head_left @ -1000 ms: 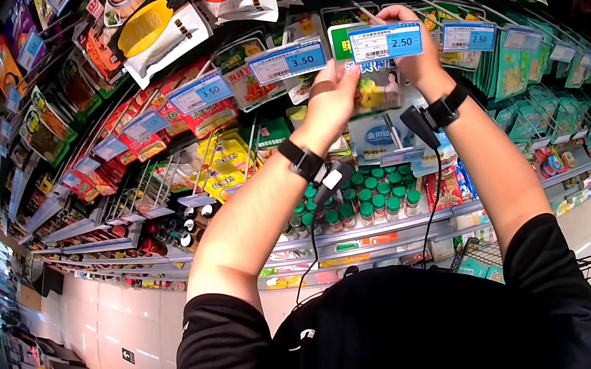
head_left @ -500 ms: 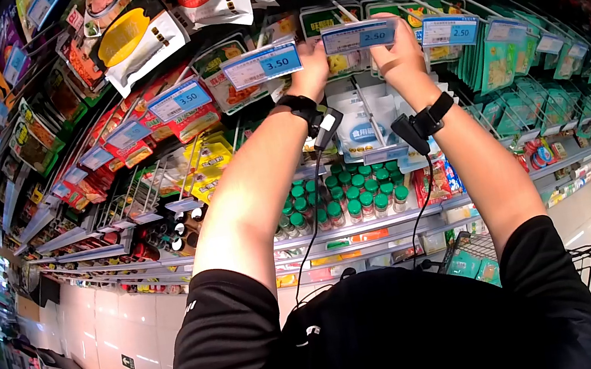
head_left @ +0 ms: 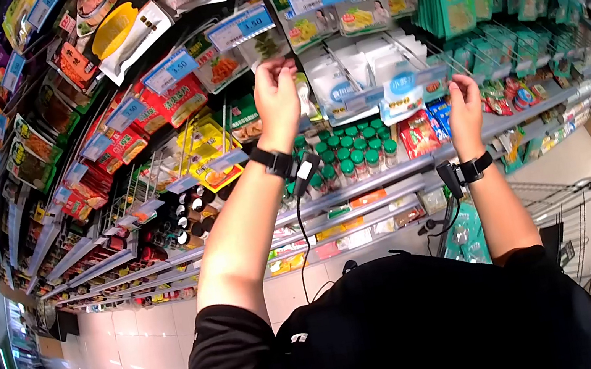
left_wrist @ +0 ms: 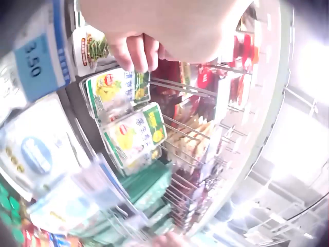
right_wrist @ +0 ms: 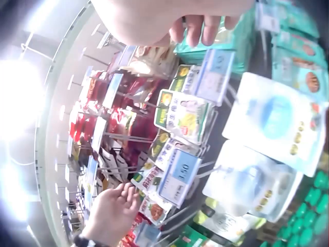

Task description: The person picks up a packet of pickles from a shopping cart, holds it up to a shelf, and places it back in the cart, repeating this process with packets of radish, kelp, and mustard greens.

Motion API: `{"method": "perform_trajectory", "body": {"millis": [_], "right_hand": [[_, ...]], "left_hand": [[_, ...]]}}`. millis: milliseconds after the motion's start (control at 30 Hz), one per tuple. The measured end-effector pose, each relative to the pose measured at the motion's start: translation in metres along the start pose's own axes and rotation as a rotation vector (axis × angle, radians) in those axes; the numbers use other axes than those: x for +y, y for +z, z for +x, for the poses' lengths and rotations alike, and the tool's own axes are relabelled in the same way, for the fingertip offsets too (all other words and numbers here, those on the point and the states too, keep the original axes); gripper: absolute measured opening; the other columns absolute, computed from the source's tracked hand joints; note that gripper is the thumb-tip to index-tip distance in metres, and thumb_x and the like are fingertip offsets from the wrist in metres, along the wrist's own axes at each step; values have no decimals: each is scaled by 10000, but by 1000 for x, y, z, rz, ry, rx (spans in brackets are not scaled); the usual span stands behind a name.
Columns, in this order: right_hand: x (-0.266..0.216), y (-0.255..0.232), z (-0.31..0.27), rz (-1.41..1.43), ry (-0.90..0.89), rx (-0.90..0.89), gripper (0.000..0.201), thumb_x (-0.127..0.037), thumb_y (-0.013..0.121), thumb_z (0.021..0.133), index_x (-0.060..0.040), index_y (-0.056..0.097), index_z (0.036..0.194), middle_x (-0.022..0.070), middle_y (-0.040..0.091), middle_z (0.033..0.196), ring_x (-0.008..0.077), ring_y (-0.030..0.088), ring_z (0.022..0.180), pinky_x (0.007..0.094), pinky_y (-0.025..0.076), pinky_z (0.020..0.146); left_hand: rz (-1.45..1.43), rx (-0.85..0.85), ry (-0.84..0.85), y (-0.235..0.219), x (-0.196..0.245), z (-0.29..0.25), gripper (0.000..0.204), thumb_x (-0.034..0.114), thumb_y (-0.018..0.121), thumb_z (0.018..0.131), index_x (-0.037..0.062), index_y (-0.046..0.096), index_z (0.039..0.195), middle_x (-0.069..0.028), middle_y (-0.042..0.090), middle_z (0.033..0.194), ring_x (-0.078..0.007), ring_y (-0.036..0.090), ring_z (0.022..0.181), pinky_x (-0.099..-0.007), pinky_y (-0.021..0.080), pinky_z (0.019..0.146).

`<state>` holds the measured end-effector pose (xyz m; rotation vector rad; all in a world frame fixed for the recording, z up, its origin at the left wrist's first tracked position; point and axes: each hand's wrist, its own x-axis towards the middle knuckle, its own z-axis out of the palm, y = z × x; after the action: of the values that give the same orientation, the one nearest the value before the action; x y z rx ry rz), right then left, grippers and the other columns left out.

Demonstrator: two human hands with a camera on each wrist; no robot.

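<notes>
My left hand (head_left: 276, 102) is raised in front of the rack, fingers loosely bent and nothing in them. Just beyond its fingertips hangs a packet with green vegetables on it (head_left: 264, 47), under a blue 3.50 price tag (head_left: 240, 27). Lower and to the right, my right hand (head_left: 465, 111) is also empty, its fingers relaxed, beside the white pouches (head_left: 405, 94). Between and above the hands hang green-and-white pickle packets (head_left: 301, 27) behind 2.50 tags. The right wrist view shows the left hand (right_wrist: 114, 211) with its palm turned up.
Green-capped jars (head_left: 356, 152) stand on the shelf below the pouches. Teal packets (head_left: 447, 10) hang at the right, red ones (head_left: 177, 99) at the left. Metal hooks and price tags project from the rack. A wire shopping cart (head_left: 563, 212) stands at my right.
Both hands have let go of the pickle packet, which hangs on the rack. They have moved apart, the right one downward and outward. The head view has shifted toward the right.
</notes>
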<state>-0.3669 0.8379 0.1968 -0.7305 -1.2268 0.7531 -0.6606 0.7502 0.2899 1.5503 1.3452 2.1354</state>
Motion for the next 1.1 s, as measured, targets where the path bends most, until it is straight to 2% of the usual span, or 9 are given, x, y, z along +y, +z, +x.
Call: {"method": "perform_trajectory", "body": {"millis": [67, 133, 233, 367, 533, 633, 800, 867, 1100], "right_hand": [[26, -28, -26, 62, 107, 72, 197, -156, 511, 935, -12, 545, 1065, 45, 576, 971, 116, 528, 875, 245, 425, 791], [20, -47, -59, 60, 118, 108, 207, -173, 505, 938, -11, 544, 1061, 39, 572, 950, 112, 520, 856, 236, 418, 777], [0, -74, -111, 73, 375, 143, 206, -192, 492, 945, -15, 536, 1041, 30, 563, 915, 109, 514, 837, 240, 412, 774], [8, -122, -167, 116, 391, 130, 202, -201, 493, 940, -19, 532, 1019, 30, 556, 894, 116, 513, 838, 255, 413, 796], [-16, -211, -189, 32, 452, 226, 201, -216, 486, 935, -36, 530, 1015, 29, 552, 886, 124, 517, 848, 257, 407, 795], [-18, -281, -193, -95, 588, 315, 337, -392, 453, 922, -92, 535, 1053, 13, 576, 934, 119, 536, 886, 284, 391, 736], [-23, -371, -201, -61, 725, 542, 360, -405, 452, 922, -92, 529, 1082, 20, 568, 928, 139, 527, 846, 310, 403, 712], [-14, -413, -206, -82, 781, 528, 499, -473, 457, 915, -90, 466, 1235, 55, 569, 1088, 174, 510, 1020, 368, 380, 888], [33, -521, -162, -100, 970, 606, 581, -502, 431, 916, -71, 403, 1305, 86, 524, 1129, 220, 474, 1079, 383, 396, 857]], "left_hand": [[-229, -79, -233, -3, 25, -45, 152, 75, 443, 935, -5, 486, 1056, -109, 598, 947, -157, 583, 793, -288, 497, 759], [-265, -123, -321, -5, 37, -98, 150, 86, 437, 937, 1, 500, 1043, -103, 602, 917, -158, 585, 784, -285, 500, 731], [-204, -217, -545, -14, 38, -177, 156, 103, 430, 938, 14, 550, 982, -90, 596, 929, -155, 588, 797, -286, 511, 705], [-221, -214, -780, -16, 28, -272, 206, 145, 416, 942, 28, 584, 963, -57, 591, 989, -147, 579, 872, -285, 516, 714], [-311, -298, -997, 10, 36, -329, 216, 183, 425, 931, 48, 561, 1030, -60, 593, 1010, -150, 570, 870, -293, 501, 731], [-302, -373, -1026, 43, 32, -347, 198, 203, 447, 927, 80, 538, 1052, -51, 588, 995, -146, 565, 856, -326, 498, 743], [-369, -450, -1160, 120, 42, -366, 198, 221, 476, 924, 85, 523, 1060, -58, 566, 1024, -173, 558, 924, -353, 484, 810], [-363, -504, -1206, 157, 33, -379, 200, 225, 463, 929, 87, 526, 1059, -57, 559, 1025, -176, 556, 935, -362, 486, 812], [-347, -574, -1488, 324, -28, -437, 260, 254, 485, 908, 53, 510, 1071, -66, 525, 1069, -214, 518, 1014, -409, 465, 884]]}}
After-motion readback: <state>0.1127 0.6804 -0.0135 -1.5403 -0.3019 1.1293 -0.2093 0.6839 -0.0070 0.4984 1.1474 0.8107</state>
